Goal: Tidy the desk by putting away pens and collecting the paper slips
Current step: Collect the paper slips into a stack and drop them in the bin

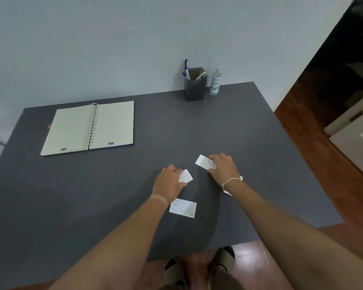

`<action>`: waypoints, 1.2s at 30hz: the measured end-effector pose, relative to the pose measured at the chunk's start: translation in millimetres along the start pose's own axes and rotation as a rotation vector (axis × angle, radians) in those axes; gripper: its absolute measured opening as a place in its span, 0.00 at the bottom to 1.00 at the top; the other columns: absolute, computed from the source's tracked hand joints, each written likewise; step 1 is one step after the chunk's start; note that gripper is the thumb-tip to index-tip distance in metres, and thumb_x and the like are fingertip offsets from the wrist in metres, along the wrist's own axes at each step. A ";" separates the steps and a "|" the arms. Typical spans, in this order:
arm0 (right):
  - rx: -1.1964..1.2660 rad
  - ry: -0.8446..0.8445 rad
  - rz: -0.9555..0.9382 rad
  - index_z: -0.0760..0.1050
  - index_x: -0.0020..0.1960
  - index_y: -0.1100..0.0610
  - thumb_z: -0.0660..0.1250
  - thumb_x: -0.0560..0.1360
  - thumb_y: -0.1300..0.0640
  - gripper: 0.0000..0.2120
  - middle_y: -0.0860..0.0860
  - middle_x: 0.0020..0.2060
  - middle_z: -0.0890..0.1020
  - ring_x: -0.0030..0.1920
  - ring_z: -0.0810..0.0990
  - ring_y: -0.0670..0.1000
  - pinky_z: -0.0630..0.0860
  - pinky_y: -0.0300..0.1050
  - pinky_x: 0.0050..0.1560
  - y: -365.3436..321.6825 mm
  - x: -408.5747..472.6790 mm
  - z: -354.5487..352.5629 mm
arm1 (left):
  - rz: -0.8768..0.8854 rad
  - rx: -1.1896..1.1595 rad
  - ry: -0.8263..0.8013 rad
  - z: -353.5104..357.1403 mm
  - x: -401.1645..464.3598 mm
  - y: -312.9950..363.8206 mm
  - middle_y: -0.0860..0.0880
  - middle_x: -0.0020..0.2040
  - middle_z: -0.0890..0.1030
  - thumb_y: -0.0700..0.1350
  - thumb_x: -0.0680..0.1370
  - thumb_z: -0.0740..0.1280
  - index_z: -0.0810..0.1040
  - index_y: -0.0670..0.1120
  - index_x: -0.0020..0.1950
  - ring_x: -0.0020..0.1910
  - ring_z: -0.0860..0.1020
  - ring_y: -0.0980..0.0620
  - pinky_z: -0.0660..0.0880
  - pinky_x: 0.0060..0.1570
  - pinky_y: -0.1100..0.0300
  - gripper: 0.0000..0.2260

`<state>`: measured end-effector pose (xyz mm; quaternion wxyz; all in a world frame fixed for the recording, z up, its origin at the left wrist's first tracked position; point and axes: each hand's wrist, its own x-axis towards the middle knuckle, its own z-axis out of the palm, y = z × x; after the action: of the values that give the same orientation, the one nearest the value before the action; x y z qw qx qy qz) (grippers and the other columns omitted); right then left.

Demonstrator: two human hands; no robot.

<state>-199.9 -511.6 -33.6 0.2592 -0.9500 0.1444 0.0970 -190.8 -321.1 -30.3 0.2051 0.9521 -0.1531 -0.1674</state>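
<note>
My left hand [169, 183] pinches a small white paper slip [186, 176] just above the dark grey desk [113, 185]. My right hand [223, 167] rests on a second white slip [202, 161], fingers closed over its right end. A third slip [183, 208] lies flat on the desk below my left wrist. Another slip [227, 192] is mostly hidden under my right wrist. At the back of the desk stands a dark pen holder [195, 86] with several pens [187, 71] in it.
An open spiral notebook [88, 127] lies at the back left. A clear spray bottle [215, 81] stands right of the pen holder, against the wall. The desk's right and near edges drop to a wooden floor [323, 143]; my feet show below the near edge.
</note>
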 end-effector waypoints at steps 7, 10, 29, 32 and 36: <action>-0.081 -0.020 -0.042 0.71 0.65 0.56 0.61 0.75 0.60 0.18 0.56 0.61 0.73 0.63 0.66 0.57 0.66 0.47 0.62 0.7 1.9 -1.8 | -0.090 -0.024 0.000 -1.4 0.8 9.0 0.44 0.58 0.73 0.45 0.75 0.65 0.73 0.47 0.63 0.59 0.70 0.44 0.69 0.59 0.54 0.16; -0.108 -0.034 -0.075 0.73 0.61 0.56 0.58 0.75 0.62 0.16 0.56 0.58 0.75 0.61 0.68 0.57 0.67 0.46 0.60 1.8 1.6 -4.4 | -0.107 0.027 0.033 -0.8 -1.9 15.8 0.45 0.57 0.75 0.44 0.75 0.63 0.74 0.48 0.61 0.58 0.71 0.44 0.68 0.57 0.54 0.14; 0.474 -0.137 0.001 0.68 0.45 0.53 0.66 0.67 0.69 0.14 0.49 0.36 0.72 0.37 0.70 0.51 0.67 0.37 0.33 0.8 -0.6 -48.6 | -0.313 -0.565 0.228 -31.2 -3.1 35.2 0.42 0.55 0.77 0.32 0.72 0.65 0.76 0.42 0.57 0.51 0.75 0.48 0.69 0.49 0.63 0.15; 0.505 -0.135 -0.015 0.67 0.44 0.54 0.68 0.66 0.69 0.15 0.46 0.33 0.70 0.35 0.70 0.50 0.67 0.37 0.34 -7.7 0.0 -56.7 | -0.351 -0.706 0.251 -39.6 -2.1 40.2 0.42 0.56 0.77 0.33 0.73 0.66 0.75 0.43 0.60 0.53 0.76 0.46 0.70 0.47 0.60 0.17; 0.562 -0.123 -0.021 0.67 0.37 0.53 0.69 0.67 0.69 0.14 0.46 0.32 0.70 0.30 0.69 0.46 0.67 0.35 0.31 -18.4 0.4 -62.4 | -0.356 -0.784 0.286 -51.7 1.5 45.0 0.43 0.56 0.80 0.33 0.73 0.64 0.78 0.42 0.56 0.50 0.76 0.49 0.71 0.49 0.62 0.13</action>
<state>-186.6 -529.1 27.7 0.5214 -0.8349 0.1395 0.1079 -179.7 -343.2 33.6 0.5371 0.8277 0.1176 -0.1122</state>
